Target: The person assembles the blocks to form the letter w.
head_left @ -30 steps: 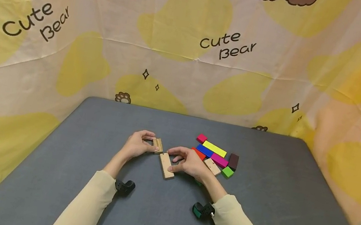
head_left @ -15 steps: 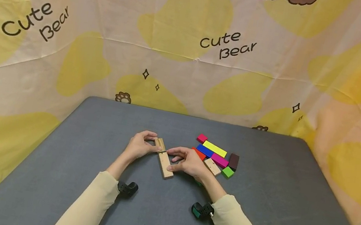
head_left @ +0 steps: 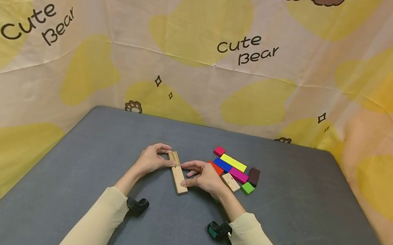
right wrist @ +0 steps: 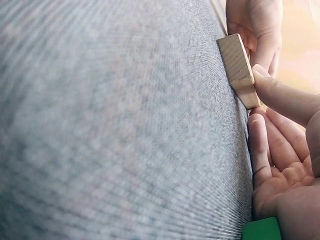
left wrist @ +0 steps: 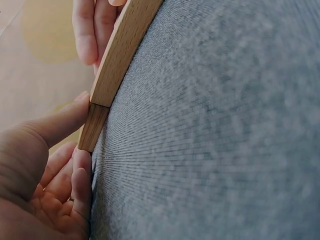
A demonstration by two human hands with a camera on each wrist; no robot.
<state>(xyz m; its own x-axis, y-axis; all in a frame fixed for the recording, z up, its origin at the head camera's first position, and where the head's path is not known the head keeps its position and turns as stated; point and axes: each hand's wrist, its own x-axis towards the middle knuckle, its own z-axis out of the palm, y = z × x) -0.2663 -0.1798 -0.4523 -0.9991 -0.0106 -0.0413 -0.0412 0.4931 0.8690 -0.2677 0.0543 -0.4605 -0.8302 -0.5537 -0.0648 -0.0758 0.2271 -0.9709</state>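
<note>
Two plain wooden pieces lie end to end on the grey table in the head view. My left hand [head_left: 151,159] pinches the far, grooved wooden block [head_left: 174,157] between thumb and fingers. The near one, a smooth wooden block [head_left: 179,181], is held by my right hand [head_left: 206,179], thumb on its near part and index finger by the join. In the left wrist view the left thumb [left wrist: 70,117] lies at the seam where the pieces touch. The right wrist view shows the near block's end [right wrist: 239,65], with the right thumb against it.
Right of the hands lies a loose group of blocks: yellow [head_left: 233,162], blue [head_left: 222,164], magenta [head_left: 239,174], dark brown [head_left: 254,177], light green [head_left: 247,188] and spotted wood [head_left: 231,182] among them. A green block [right wrist: 262,229] sits close under the right hand.
My left hand has shifted slightly right with the grooved block, and the near block has slid a little left. Their ends, offset a second ago, now meet in line.
</note>
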